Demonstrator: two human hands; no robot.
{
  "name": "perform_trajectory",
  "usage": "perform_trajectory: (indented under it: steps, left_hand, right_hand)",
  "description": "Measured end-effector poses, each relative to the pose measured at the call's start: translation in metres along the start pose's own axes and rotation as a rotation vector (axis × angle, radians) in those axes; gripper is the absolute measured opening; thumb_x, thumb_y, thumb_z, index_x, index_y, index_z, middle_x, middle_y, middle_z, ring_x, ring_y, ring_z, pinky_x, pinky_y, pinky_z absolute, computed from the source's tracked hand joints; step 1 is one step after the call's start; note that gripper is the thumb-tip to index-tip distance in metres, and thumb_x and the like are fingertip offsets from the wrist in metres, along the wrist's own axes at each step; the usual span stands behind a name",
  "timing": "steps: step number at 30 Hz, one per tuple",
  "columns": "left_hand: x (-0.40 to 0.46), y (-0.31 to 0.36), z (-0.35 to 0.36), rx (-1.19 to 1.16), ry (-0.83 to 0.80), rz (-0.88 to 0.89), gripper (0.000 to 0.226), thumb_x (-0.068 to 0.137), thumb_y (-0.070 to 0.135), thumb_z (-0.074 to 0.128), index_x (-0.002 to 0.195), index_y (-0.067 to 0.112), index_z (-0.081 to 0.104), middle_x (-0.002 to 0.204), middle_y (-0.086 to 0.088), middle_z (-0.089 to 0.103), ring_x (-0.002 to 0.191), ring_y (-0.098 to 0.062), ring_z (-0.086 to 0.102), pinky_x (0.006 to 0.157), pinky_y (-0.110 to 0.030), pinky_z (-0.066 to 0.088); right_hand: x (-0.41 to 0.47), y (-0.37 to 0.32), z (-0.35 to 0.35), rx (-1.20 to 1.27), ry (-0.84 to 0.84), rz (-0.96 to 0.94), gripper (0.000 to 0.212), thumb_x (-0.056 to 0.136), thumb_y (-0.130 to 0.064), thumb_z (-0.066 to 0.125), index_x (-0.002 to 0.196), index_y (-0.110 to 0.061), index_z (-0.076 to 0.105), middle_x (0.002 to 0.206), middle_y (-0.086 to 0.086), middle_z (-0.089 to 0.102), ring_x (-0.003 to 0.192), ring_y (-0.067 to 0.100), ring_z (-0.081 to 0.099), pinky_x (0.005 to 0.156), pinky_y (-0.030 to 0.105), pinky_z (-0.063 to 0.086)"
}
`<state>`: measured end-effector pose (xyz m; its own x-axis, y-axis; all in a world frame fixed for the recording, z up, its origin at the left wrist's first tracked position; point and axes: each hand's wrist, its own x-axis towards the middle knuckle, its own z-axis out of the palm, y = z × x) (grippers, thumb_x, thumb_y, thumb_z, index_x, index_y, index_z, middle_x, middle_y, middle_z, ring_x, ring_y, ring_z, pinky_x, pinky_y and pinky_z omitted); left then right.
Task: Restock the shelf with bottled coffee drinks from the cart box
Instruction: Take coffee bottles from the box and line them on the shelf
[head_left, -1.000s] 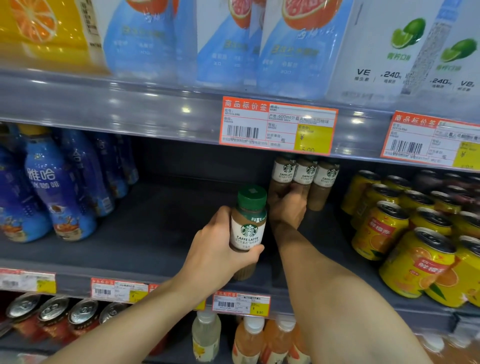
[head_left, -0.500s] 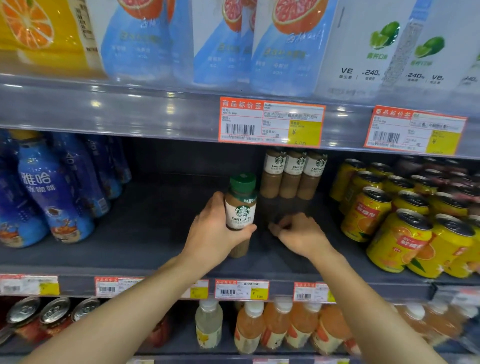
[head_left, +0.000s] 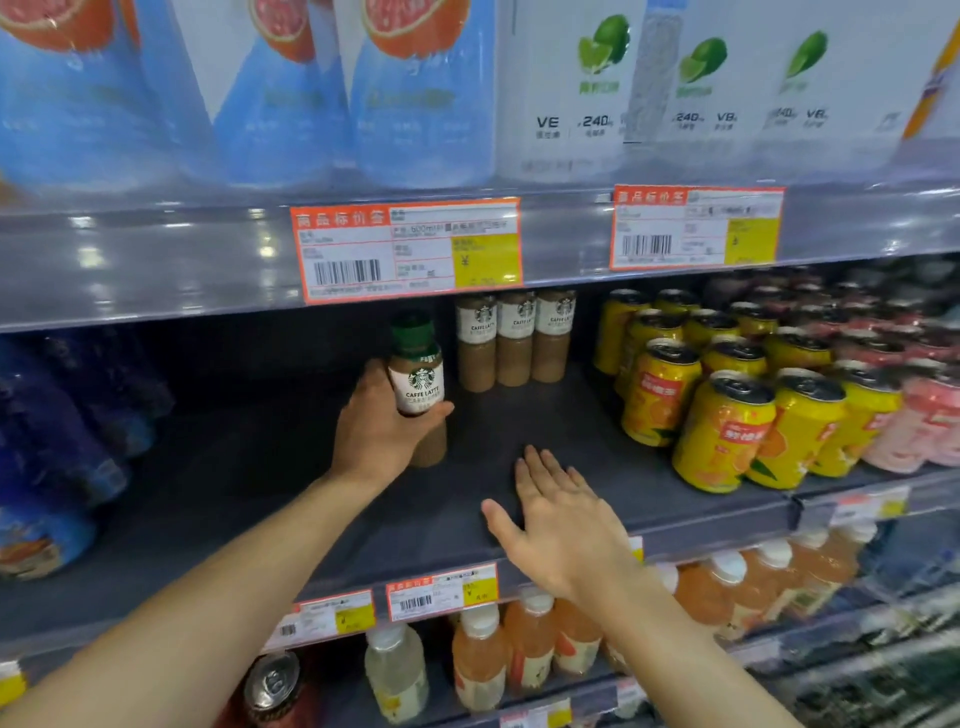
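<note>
Coffee bottle (head_left: 418, 384) with a green cap and a white latte label stands upright on the dark shelf (head_left: 597, 467), gripped around its lower half by the left hand (head_left: 382, 428), whose thumb wraps across the front just under the label. The bottle's base appears to touch the shelf, though the hand hides part of it. The right hand (head_left: 563, 519) is released and holds nothing: its fingers are stretched out straight and spread, palm down, low over the bare middle of the shelf near the front edge; whether it touches the surface cannot be told.

Behind and to the right of the held bottle, three matching coffee bottles (head_left: 515, 340) stand side by side at the back of the shelf, touching one another. Yellow orange-drink cans (head_left: 722, 431) fill the right part of the same shelf, with pink cans (head_left: 919, 415) beside them. Blue bottles (head_left: 57, 415) stand on the left, blurred. A price tag (head_left: 408, 249) hangs on the rail above, and orange juice bottles (head_left: 530, 649) sit on the shelf below.
</note>
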<state>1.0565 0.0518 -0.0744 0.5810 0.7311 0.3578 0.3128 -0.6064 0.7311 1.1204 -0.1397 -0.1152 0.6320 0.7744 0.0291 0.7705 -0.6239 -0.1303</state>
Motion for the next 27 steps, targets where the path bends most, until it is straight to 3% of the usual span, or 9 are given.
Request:
perform_trajectory:
  steps: [6, 9, 13, 15, 17, 20, 27]
  left_hand:
    - [0.053, -0.001, 0.020, -0.011, -0.022, -0.073, 0.067, 0.071, 0.036, 0.083, 0.119, 0.008, 0.045, 0.121, -0.010, 0.061, 0.113, -0.028, 0.059, 0.086, -0.033, 0.048]
    - [0.078, 0.001, 0.032, 0.007, -0.034, -0.109, 0.071, 0.072, 0.034, 0.083, 0.124, 0.008, 0.043, 0.125, -0.012, 0.060, 0.117, -0.029, 0.057, 0.091, -0.038, 0.050]
    - [0.095, -0.001, 0.042, 0.017, -0.046, -0.089, 0.070, 0.072, 0.033, 0.083, 0.125, 0.006, 0.046, 0.124, -0.012, 0.062, 0.116, -0.029, 0.058, 0.090, -0.035, 0.049]
    - [0.098, -0.002, 0.044, 0.003, -0.047, -0.070, 0.069, 0.072, 0.033, 0.083, 0.125, 0.008, 0.048, 0.124, -0.011, 0.062, 0.116, -0.028, 0.058, 0.094, -0.037, 0.049]
    - [0.099, -0.001, 0.045, -0.007, -0.052, -0.040, 0.066, 0.071, 0.032, 0.083, 0.125, 0.009, 0.051, 0.124, -0.010, 0.063, 0.117, -0.028, 0.058, 0.096, -0.041, 0.048]
    - [0.098, 0.002, 0.045, -0.038, -0.063, 0.007, 0.062, 0.071, 0.028, 0.084, 0.122, 0.010, 0.055, 0.123, -0.010, 0.064, 0.116, -0.027, 0.058, 0.096, -0.040, 0.049]
    - [0.095, 0.009, 0.043, -0.090, -0.081, 0.034, 0.055, 0.072, 0.017, 0.084, 0.120, 0.010, 0.060, 0.120, -0.008, 0.066, 0.114, -0.023, 0.059, 0.084, -0.024, 0.042]
  right_hand:
    - [0.001, 0.001, 0.005, -0.020, 0.097, -0.012, 0.121, 0.060, -0.066, -0.034, 0.155, -0.014, 0.021, 0.163, 0.002, 0.013, 0.150, 0.014, 0.008, 0.121, 0.032, 0.007]
    - [0.002, 0.001, 0.003, 0.005, 0.108, -0.016, 0.122, 0.062, -0.068, -0.037, 0.155, -0.015, 0.021, 0.163, 0.000, 0.012, 0.150, 0.012, 0.007, 0.121, 0.031, 0.006]
    - [0.003, -0.002, 0.004, 0.044, 0.129, -0.003, 0.104, 0.079, -0.066, -0.022, 0.152, -0.014, 0.031, 0.161, 0.002, 0.021, 0.149, 0.013, 0.016, 0.120, 0.031, 0.011]
    - [0.004, -0.002, 0.006, 0.024, 0.107, 0.044, 0.099, 0.089, -0.064, -0.012, 0.137, -0.010, 0.055, 0.147, 0.006, 0.047, 0.139, 0.017, 0.042, 0.113, 0.035, 0.031]
    - [0.005, 0.000, 0.010, 0.042, 0.125, 0.063, 0.082, 0.096, -0.059, 0.011, 0.119, -0.008, 0.070, 0.130, 0.008, 0.063, 0.123, 0.019, 0.059, 0.101, 0.037, 0.046]
    - [0.005, 0.000, 0.013, 0.045, 0.139, 0.064, 0.070, 0.090, -0.058, 0.031, 0.116, -0.007, 0.071, 0.126, 0.009, 0.065, 0.120, 0.021, 0.061, 0.099, 0.039, 0.049]
    - [0.004, 0.002, 0.015, 0.024, 0.153, 0.054, 0.067, 0.088, -0.057, 0.037, 0.111, -0.006, 0.074, 0.121, 0.010, 0.068, 0.115, 0.022, 0.064, 0.093, 0.041, 0.054]
